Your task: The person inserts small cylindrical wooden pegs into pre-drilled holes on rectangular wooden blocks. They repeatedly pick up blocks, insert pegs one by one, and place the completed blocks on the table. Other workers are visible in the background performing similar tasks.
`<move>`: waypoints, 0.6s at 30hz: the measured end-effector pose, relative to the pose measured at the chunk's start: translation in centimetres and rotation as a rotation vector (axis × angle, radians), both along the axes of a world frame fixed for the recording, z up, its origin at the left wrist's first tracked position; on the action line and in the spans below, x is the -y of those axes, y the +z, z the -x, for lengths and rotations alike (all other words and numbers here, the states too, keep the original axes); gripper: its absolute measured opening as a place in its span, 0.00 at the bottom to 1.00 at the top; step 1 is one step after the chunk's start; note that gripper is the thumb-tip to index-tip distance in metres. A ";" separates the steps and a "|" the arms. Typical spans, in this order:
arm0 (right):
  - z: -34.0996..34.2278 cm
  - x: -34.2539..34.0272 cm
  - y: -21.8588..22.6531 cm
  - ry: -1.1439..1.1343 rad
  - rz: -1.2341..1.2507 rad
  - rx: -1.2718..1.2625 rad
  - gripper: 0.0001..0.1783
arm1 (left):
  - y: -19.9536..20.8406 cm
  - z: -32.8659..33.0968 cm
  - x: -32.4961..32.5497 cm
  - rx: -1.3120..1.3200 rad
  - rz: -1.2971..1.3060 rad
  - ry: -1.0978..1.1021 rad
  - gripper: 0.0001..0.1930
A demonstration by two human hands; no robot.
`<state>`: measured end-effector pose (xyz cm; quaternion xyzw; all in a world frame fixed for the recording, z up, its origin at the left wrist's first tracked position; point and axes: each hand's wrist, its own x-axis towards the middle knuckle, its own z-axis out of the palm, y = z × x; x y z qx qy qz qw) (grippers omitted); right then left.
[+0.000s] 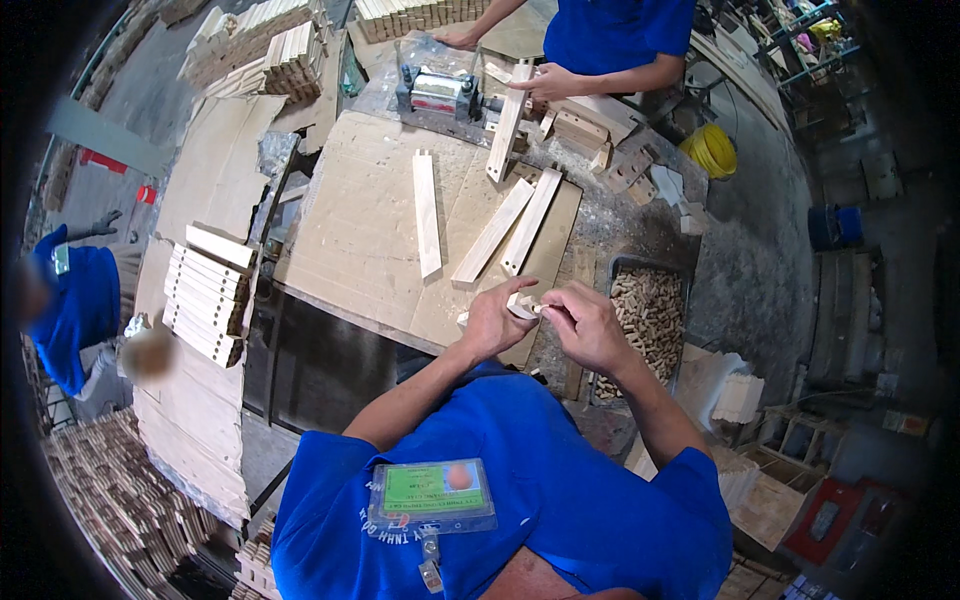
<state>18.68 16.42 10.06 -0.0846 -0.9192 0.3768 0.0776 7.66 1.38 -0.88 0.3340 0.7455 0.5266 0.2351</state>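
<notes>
The left hand [497, 322] is wrapped around a short-looking wooden piece [522, 305], gripping it near the edge of the tabletop [625, 215] that is closest to the person's body. The right hand [587, 325] has its fingertips drawn in at the exposed end of that piece; whether they pinch something small or the wood itself, I cannot tell. The piece thus lies inside the left hand's grasp, its end between the two hands and touching or almost touching the right fingertips. Holding it this way probably steadies the wood while leaving its end free for the right hand. A tray [688, 305] of small wooden pegs [645, 300] sits just beside the right hand, on its right, seemingly so that the pegs are within easy reach. Just beyond the hands, three wooden bars [427, 215] lie on a cardboard sheet [350, 200], which perhaps guards them from the rough surface; one lies apart, while the other two fan out toward the person, ends within reach. Across the tabletop, a co-worker's hand [550, 82] grasps another bar [509, 120], tilted near a small machine [438, 95], well apart from the held piece.
</notes>
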 end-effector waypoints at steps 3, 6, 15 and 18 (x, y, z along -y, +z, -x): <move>0.2 0.1 -0.3 0.023 -0.033 -0.026 0.06 | -0.2 -0.1 0.1 -0.012 -0.025 0.011 0.27; 0.3 0.3 -0.5 0.037 -0.074 -0.014 0.06 | 0.2 0.0 0.1 0.046 -0.009 -0.010 0.26; 0.2 1.2 -1.3 0.006 -0.125 -0.069 0.06 | -0.7 0.0 -0.2 -0.026 -0.045 0.002 0.28; -0.1 1.3 -1.5 -0.045 -0.036 -0.067 0.11 | -0.5 0.2 0.0 0.019 -0.014 -0.019 0.28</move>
